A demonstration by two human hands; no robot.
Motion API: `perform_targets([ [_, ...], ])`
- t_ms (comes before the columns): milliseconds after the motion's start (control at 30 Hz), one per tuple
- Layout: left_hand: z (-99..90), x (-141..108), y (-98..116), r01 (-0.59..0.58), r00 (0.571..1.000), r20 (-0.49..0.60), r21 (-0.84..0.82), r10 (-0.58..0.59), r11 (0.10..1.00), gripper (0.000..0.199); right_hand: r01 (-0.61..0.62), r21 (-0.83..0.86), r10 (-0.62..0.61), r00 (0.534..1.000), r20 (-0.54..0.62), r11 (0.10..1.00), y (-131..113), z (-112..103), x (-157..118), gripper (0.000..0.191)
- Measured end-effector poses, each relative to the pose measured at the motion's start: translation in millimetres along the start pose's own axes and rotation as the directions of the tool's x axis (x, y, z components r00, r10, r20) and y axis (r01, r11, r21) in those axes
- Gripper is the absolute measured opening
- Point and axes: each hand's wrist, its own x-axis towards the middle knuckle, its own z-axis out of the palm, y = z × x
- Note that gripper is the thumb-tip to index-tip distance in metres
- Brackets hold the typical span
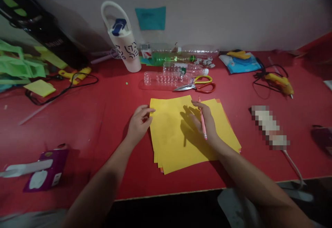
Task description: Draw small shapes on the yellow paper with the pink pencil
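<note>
A stack of yellow paper sheets (168, 131) lies in front of me on the red table, its layers slightly fanned, with orange showing at some edges. At its left edge is my left hand (140, 122), fingers bent and apart, the tips just touching or very near the paper. My right hand (206, 119) hovers over the right part of the stack and casts a shadow on it. A pink pencil (203, 124) is held in that hand, its blunt end pointing toward me. Just beyond the paper lie scissors (194, 85) with one yellow and one red handle.
Clear plastic bottles (168, 79) and a green bottle (171, 59) lie behind the scissors. A white tumbler (126, 48) stands back left. Yellow glue guns (278, 82) with black cords lie on both sides. A purple box (48, 169) sits at left, a pixelated object (269, 126) with a cable at right.
</note>
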Motion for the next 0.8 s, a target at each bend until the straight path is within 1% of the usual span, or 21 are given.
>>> perform_targets([
  [100, 2.2, -3, 5, -0.001, 0.987, 0.161, -0.082, 0.014, 0.997, 0.029, 0.000, -0.028, -0.001, 1.000, -0.004, 1.000, 6, -2, 2, 0.040],
  [200, 10.2, -7, 8, -0.025, 0.969, 0.244, -0.114, 0.052, 0.993, 0.038, 0.022, -0.060, -0.019, 0.999, 0.038, 0.998, 11, -3, 4, 0.039],
  [300, 15.6, -10, 8, -0.065, 0.962, 0.262, -0.051, 0.076, 0.997, 0.046, 0.110, -0.069, -0.103, 0.990, 0.100, 0.992, 11, -3, 6, 0.036],
  [367, 15.0, -11, 9, -0.123, 0.951, 0.290, 0.023, 0.111, 0.992, 0.047, 0.171, -0.089, -0.159, 0.979, 0.129, 0.981, 10, -2, 6, 0.034],
  [467, 10.4, -12, 12, -0.265, 0.903, 0.388, 0.160, 0.187, 0.951, 0.044, 0.215, -0.119, -0.195, 0.968, 0.156, 0.969, 9, 2, 5, 0.033],
  [500, 9.0, -12, 13, -0.292, 0.899, 0.390, 0.197, 0.198, 0.936, 0.048, 0.217, -0.120, -0.197, 0.967, 0.161, 0.969, 9, 3, 5, 0.034],
  [533, 7.8, -11, 15, -0.296, 0.904, 0.380, 0.228, 0.195, 0.928, 0.053, 0.217, -0.117, -0.197, 0.967, 0.161, 0.969, 10, 3, 5, 0.036],
  [600, 6.1, -10, 17, -0.256, 0.926, 0.344, 0.277, 0.153, 0.926, 0.063, 0.210, -0.109, -0.191, 0.968, 0.165, 0.972, 10, 4, 5, 0.037],
  [667, 4.9, -7, 18, -0.226, 0.931, 0.346, 0.302, 0.115, 0.926, 0.069, 0.203, -0.102, -0.180, 0.964, 0.196, 0.974, 11, 5, 5, 0.036],
  [733, 4.1, -4, 18, -0.239, 0.923, 0.368, 0.323, 0.111, 0.916, 0.065, 0.205, -0.102, -0.175, 0.953, 0.249, 0.973, 10, 4, 6, 0.035],
  [800, 4.0, -2, 16, -0.256, 0.925, 0.359, 0.341, 0.126, 0.905, 0.059, 0.221, -0.116, -0.178, 0.937, 0.302, 0.968, 7, 4, 7, 0.037],
])
